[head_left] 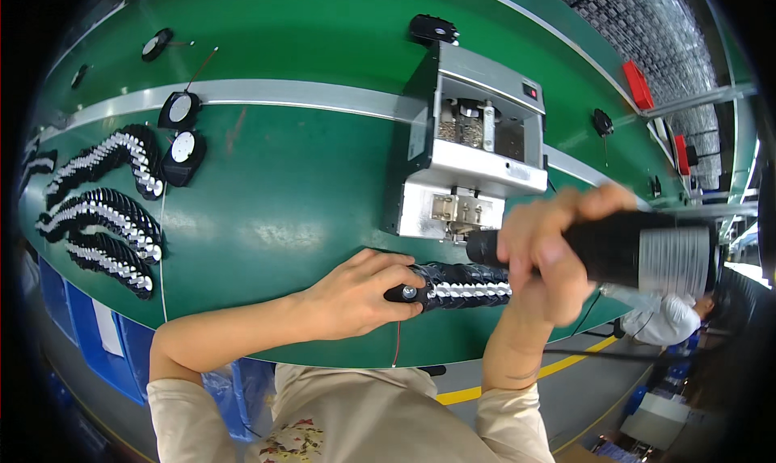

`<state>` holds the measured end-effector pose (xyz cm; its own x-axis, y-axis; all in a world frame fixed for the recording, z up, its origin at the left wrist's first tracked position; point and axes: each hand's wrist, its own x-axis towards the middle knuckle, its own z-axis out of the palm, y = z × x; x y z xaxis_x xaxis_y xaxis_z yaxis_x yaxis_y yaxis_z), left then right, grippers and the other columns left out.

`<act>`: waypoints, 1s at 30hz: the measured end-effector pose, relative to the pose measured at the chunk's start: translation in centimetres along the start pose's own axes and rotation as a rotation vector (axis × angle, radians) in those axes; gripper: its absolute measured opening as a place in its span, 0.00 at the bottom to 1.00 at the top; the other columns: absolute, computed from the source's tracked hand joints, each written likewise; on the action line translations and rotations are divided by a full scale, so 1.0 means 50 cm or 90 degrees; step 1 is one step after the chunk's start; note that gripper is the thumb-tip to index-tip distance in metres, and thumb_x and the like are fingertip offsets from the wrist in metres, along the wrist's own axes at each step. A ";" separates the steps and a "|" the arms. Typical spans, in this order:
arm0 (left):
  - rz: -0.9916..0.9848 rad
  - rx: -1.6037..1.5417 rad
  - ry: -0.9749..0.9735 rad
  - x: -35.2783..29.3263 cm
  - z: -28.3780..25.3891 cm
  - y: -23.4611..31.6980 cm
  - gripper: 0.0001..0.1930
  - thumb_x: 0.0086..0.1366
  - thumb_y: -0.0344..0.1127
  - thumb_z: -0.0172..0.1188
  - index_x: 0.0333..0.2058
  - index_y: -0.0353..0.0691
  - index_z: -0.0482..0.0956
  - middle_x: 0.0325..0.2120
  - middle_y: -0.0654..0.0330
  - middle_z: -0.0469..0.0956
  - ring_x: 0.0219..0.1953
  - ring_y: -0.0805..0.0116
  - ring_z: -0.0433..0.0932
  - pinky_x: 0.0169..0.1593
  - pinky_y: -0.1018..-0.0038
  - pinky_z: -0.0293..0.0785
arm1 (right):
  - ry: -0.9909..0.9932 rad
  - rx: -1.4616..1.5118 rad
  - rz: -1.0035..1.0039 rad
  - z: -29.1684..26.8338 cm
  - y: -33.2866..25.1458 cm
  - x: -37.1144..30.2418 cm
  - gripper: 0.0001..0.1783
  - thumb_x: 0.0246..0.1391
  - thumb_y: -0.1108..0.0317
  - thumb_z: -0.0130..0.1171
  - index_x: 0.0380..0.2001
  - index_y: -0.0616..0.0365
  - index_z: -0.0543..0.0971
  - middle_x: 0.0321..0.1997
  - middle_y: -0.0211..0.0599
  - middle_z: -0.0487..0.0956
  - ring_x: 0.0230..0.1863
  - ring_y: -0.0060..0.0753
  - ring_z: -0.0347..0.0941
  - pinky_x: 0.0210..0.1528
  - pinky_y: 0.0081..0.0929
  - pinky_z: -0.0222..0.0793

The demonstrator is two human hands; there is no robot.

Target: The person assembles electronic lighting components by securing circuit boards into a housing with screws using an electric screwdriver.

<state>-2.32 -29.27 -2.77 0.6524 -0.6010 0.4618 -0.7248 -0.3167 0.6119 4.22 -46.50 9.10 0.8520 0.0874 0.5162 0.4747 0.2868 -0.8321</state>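
Note:
My right hand (541, 257) is wrapped round a thick black electric screwdriver (610, 243). The tool's narrow end lies at the front of a grey metal screw feeder (485, 168); whether they touch I cannot tell. My left hand (360, 295) has its fingers closed round a small black housing (410, 292) with a round metallic spot on top. This housing sits at the left end of a row of black parts with white discs (469, 290) along the bench's near edge. A thin red wire hangs below it. The row's right end is hidden behind my right hand.
Curved stacks of similar black parts (105, 208) lie on the green bench (267, 204) at left. Two single parts with white discs (183, 148) sit beside them. Behind a metal rail runs a green conveyor (307, 39) carrying scattered parts. Blue bins (137, 358) stand below. Another person (667, 317) is at far right.

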 end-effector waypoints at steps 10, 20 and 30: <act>-0.019 -0.012 -0.038 -0.005 -0.012 0.011 0.12 0.51 0.33 0.60 0.37 0.50 0.83 0.46 0.62 0.73 0.55 0.59 0.69 0.54 0.65 0.65 | -0.047 0.016 0.036 -0.001 -0.015 -0.103 0.21 0.48 0.79 0.55 0.44 0.56 0.61 0.18 0.31 0.65 0.12 0.25 0.61 0.17 0.27 0.64; -0.022 -0.006 -0.027 -0.001 -0.009 0.014 0.11 0.52 0.34 0.60 0.36 0.50 0.84 0.45 0.61 0.73 0.55 0.59 0.69 0.54 0.65 0.65 | -0.085 -0.002 0.041 -0.005 -0.002 -0.120 0.23 0.41 0.84 0.61 0.38 0.56 0.64 0.21 0.36 0.72 0.17 0.32 0.68 0.23 0.32 0.71; -0.018 -0.015 0.001 -0.005 -0.005 0.013 0.10 0.52 0.35 0.61 0.35 0.49 0.83 0.44 0.61 0.73 0.53 0.57 0.71 0.53 0.64 0.66 | -0.115 0.035 0.068 -0.008 0.003 -0.122 0.21 0.40 0.86 0.59 0.37 0.59 0.66 0.20 0.36 0.72 0.18 0.32 0.69 0.24 0.32 0.70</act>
<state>-2.89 -29.15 -2.34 0.6730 -0.5908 0.4450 -0.7007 -0.3164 0.6395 -0.83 -47.37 5.75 0.8412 0.2885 0.4573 0.3661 0.3185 -0.8744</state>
